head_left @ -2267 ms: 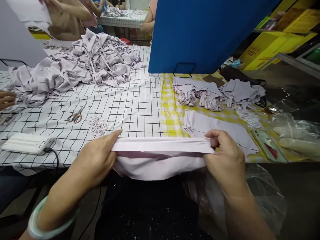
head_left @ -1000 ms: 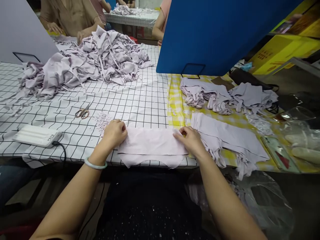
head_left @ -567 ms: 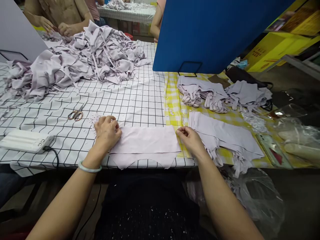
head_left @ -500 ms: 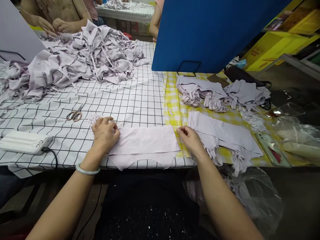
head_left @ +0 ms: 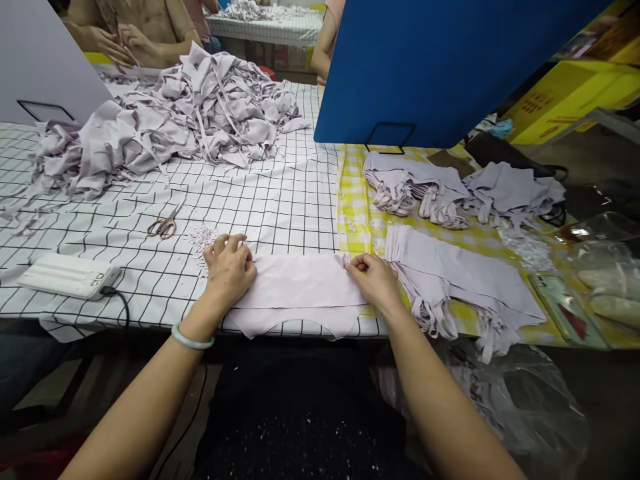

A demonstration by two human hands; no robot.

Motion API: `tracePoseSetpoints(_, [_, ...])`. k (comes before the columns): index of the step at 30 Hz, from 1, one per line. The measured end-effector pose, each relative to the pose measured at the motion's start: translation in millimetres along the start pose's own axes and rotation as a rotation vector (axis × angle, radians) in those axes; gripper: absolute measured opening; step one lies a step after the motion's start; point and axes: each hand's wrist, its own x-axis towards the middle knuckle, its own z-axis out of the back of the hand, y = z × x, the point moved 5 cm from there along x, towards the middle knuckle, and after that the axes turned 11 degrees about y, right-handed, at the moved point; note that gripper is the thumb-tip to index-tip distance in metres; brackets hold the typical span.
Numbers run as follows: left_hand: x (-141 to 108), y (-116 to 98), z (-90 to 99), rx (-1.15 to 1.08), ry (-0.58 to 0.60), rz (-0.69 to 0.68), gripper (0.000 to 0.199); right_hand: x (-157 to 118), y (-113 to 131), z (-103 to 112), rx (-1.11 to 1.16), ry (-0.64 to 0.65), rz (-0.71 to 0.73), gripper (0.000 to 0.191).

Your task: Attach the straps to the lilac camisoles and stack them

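A pale lilac cloth piece [head_left: 300,283] lies flat and folded at the table's front edge, its curved lower layer showing below the straight upper edge. At its left end rests my left hand [head_left: 229,270], fingers bent and apart, thumb beside the cloth. My right hand [head_left: 375,280] pinches the upper right corner of the cloth between thumb and fingertips, and a small fold stands up there. A layered stack of similar lilac pieces [head_left: 465,273] with hanging straps lies just right of my right hand. Beyond my left hand lie small scissors [head_left: 163,228] and scattered cloth snippets [head_left: 203,241].
A big lilac cloth heap [head_left: 200,113] covers the back left; a person's hands [head_left: 127,47] work behind it. A blue panel [head_left: 400,67] stands at the back. Around me are a white power bank [head_left: 70,275], another cloth stack [head_left: 415,177], a phone [head_left: 567,310] and plastic bags [head_left: 605,273].
My right hand has moved left onto the cloth's upper right corner, which now folds up slightly. The whole view has shifted, so table things appear farther right.
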Motion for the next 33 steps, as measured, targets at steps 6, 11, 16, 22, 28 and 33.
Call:
tracePoseSetpoints(6, [-4.4,10.8,7.9,-0.067,-0.066,0.113,0.007,-0.4,-3.4,4.3,0.109,0.0,-0.044,0.019])
tracePoseSetpoints(11, [-2.5,22.0,4.2,-0.031,0.05,0.208,0.025,1.9,-0.4,5.1,0.003,-0.048,-0.064,0.023])
tracePoseSetpoints(16, [11.8,29.4,5.5,0.009,0.194,0.2,0.018,3.8,8.2,0.1,-0.018,0.022,-0.071,0.022])
tracePoseSetpoints(22, [24.0,21.6,19.9,-0.153,0.309,0.099,0.008,3.6,2.9,3.8,0.343,0.03,0.087,0.024])
tracePoseSetpoints(28, [52.6,19.9,22.0,-0.322,0.266,0.079,0.025,28.6,0.5,33.9,0.406,-0.111,0.101,0.034])
tracePoseSetpoints(33, [34.4,-21.6,13.3,-0.228,-0.043,-0.205,0.036,-56.4,-14.5,46.5,0.333,-0.005,0.078,0.022])
